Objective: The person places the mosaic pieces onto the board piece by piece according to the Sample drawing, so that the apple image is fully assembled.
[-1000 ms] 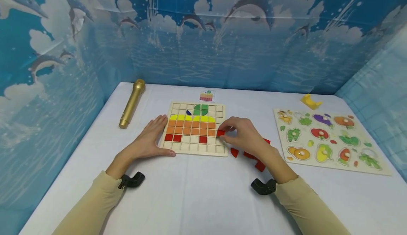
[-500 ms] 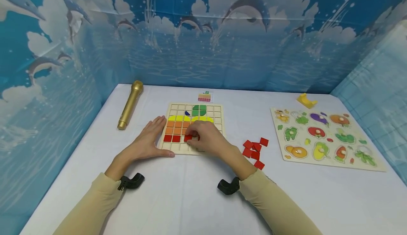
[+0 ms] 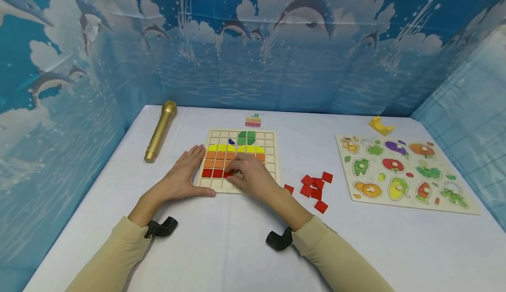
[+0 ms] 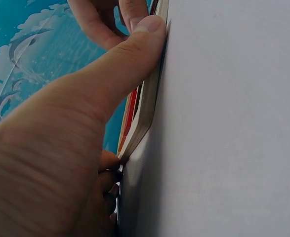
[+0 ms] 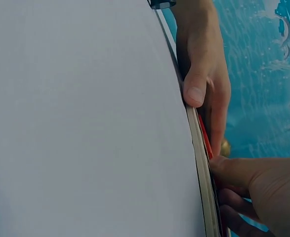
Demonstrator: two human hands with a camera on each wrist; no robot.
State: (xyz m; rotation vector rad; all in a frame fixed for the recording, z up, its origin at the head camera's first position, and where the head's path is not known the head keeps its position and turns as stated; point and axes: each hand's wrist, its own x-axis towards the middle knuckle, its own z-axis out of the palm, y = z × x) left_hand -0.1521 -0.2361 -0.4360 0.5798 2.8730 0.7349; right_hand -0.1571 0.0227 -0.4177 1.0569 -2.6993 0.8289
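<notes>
A wooden grid board (image 3: 272,182) lies on the table with rows of coloured tiles in its cells. My left hand (image 3: 182,175) rests along its left side, fingers extended and thumb at the front edge. Over the lower rows, my right hand (image 3: 253,175) pinches a red square tile (image 3: 228,174) beside two red tiles (image 3: 211,173) at the left of that row. Above run orange tiles (image 3: 215,159), a yellow scalloped row (image 3: 222,147), green leaf-like pieces (image 3: 247,138) and a small blue piece (image 3: 231,142). The right hand hides cells beneath it.
Several loose red tiles (image 3: 306,190) lie right of the board. A small pattern card (image 3: 254,120) lies behind it. A gold microphone (image 3: 160,131) is at left; a vegetable puzzle board (image 3: 375,164) and a yellow curved piece (image 3: 381,126) are at right.
My right hand has carried the red tile leftward from the board's right side to the left part of the red row. The left hand has stayed at the board's edge.
</notes>
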